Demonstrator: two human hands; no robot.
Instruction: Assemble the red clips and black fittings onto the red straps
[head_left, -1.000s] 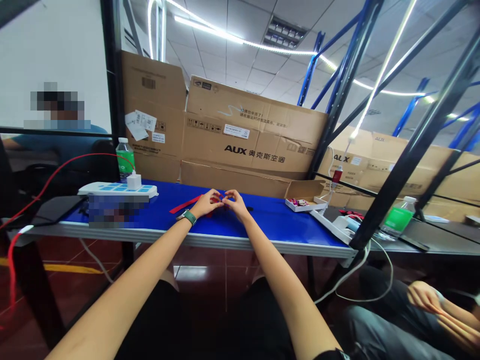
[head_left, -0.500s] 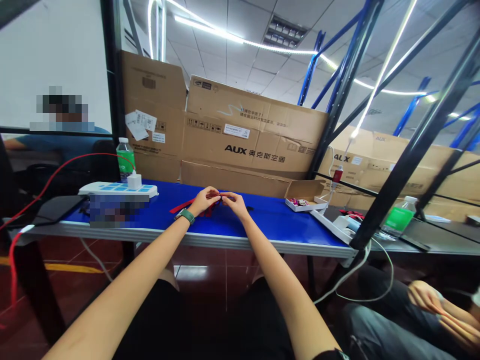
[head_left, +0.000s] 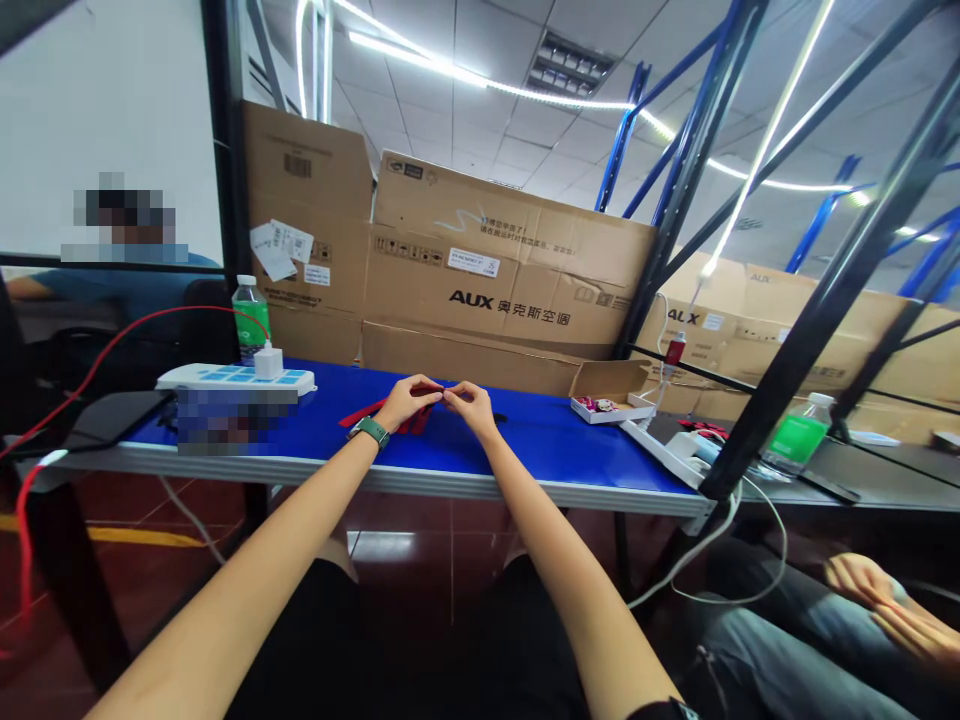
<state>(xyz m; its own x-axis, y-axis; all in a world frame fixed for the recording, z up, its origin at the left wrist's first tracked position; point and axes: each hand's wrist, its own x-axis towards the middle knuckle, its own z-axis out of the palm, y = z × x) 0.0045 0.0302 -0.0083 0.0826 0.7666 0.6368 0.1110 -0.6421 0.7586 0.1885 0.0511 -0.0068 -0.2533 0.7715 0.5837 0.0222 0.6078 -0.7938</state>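
Over the blue tabletop (head_left: 540, 440), my left hand (head_left: 409, 402) and my right hand (head_left: 471, 408) meet with their fingertips pinched together. A little dark red shows where the fingers come together, and both hands seem to pinch the same piece of red ribbon. My fingers cover most of that piece. Several strips of red ribbon (head_left: 361, 413) lie on the table beside and under my left hand. Just right of my right hand is a small dark item (head_left: 500, 418), too small to make out.
A white power strip (head_left: 187, 378) with a plugged-in charger (head_left: 268, 360) and a green-labelled bottle (head_left: 250, 320) stand at left. An open small box (head_left: 611, 408) sits at right by a rack post. Cardboard (head_left: 510, 270) walls the back. Co-workers sit at both sides.
My fingertips stay together, with the right hand slightly turned. Less red ribbon shows between and below my hands. The hands of the person at right have shifted slightly.
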